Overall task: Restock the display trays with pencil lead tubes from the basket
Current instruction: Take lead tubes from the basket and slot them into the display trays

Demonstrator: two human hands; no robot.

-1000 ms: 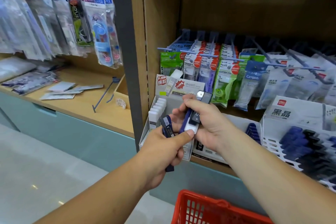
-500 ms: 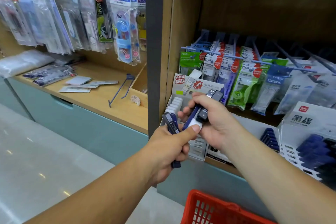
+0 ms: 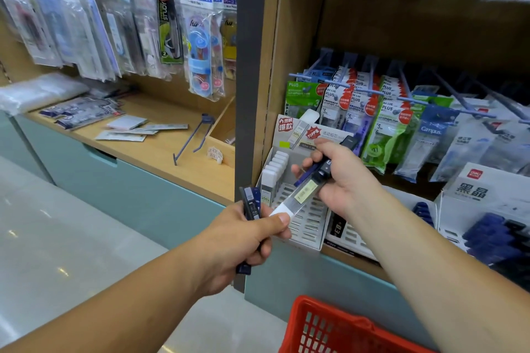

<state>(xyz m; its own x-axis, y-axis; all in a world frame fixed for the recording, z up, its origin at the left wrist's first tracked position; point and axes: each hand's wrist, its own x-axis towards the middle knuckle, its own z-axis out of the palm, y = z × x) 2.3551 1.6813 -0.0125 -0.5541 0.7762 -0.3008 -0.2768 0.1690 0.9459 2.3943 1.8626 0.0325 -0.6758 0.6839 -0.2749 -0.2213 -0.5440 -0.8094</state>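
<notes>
At the bottom edge of the view, closest to the person, sits the rim of a red basket (image 3: pixel 324 312), its mesh wall only partly in frame. Just above it the left hand (image 3: pixel 241 241) is closed around a couple of dark blue tubes (image 3: pixel 251 205), which stand upright out of the fist, while its thumb pinches the white cap of a clear tube (image 3: pixel 299 197). That clear tube (it has a yellowish label on its side) slants up to the right hand (image 3: pixel 348 180), whose curled fingers grip its far end together with a few darker tubes (image 3: pixel 311 173).

Behind both hands, on the wooden shelf edge, stands a white display tray (image 3: pixel 308 228) with slotted rows; a line of white-capped tubes (image 3: pixel 275 166) fills its left column, and the other slots in view are bare. Right of it is a second tray (image 3: pixel 351 236), and beyond that a white box tray (image 3: pixel 470 195) holding dark blue and black tubes.

Farther back, packs of correction tape (image 3: pixel 387 120) hang on blue pegs. Off to the left, a wooden counter (image 3: pixel 160 152) carries flat packets and a loose hook (image 3: pixel 195 137), with bagged goods hanging above.
</notes>
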